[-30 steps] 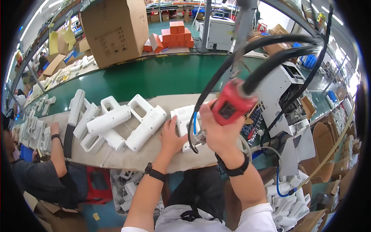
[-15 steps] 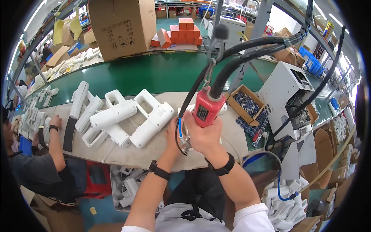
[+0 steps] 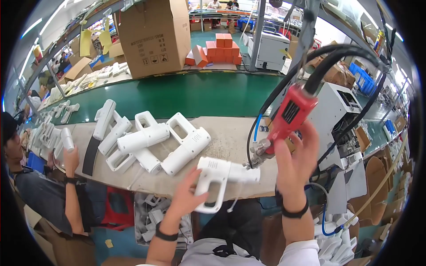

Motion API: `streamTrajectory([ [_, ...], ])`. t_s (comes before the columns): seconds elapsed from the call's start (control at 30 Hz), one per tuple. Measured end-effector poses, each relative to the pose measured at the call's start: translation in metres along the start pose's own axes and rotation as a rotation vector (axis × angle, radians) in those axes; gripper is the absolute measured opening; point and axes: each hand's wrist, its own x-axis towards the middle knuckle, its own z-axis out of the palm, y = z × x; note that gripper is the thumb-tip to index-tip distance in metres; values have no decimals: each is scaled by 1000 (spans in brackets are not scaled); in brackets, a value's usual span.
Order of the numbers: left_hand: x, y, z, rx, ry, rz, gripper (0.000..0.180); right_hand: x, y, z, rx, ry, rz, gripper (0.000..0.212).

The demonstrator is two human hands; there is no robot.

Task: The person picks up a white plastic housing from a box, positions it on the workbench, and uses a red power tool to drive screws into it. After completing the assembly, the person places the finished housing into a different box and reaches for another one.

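A white pistol-shaped appliance casing [image 3: 213, 177] with a looped handle lies tilted at the near edge of the bench. Its handle end is held by my left hand [image 3: 187, 195], the thumb and fingers on either side. To the right hangs a red power tool [image 3: 293, 110] on thick black hoses, with a metal head and a thin blue tube. My right hand [image 3: 296, 166] is raised just below this tool; its fingers are apart and the thumb is against or very near the tool's lower body. Contact there is hard to tell. Several similar white casings [image 3: 186, 150] lie piled to the left.
A green conveyor belt [image 3: 177, 94] runs behind the bench. Beyond it stand a large cardboard box [image 3: 153, 40] and stacked orange boxes [image 3: 222, 51]. At right is a white machine [image 3: 330, 104]. A co-worker [image 3: 49, 186] sits at left, holding a white part.
My hands have moved apart. The red tool has swung up and right, with my right hand loosened from it. My left hand now holds the white casing in plain sight. The view has shifted slightly.
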Motion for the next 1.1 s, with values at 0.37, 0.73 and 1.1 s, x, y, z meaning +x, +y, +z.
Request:
streamTrajectory([
  [0.37, -17, 31, -54, 48, -144, 202, 73, -158, 36, -152, 423, -386, 1203, 51],
  [0.73, 60, -9, 25, 1091, 18, 211, 74, -305, -100, -435, -12, 786, 1099, 48],
  [1.1, 8, 38, 99, 807, -347, 367, 75, -325, -73, -466, -28, 1113, 1186, 50],
])
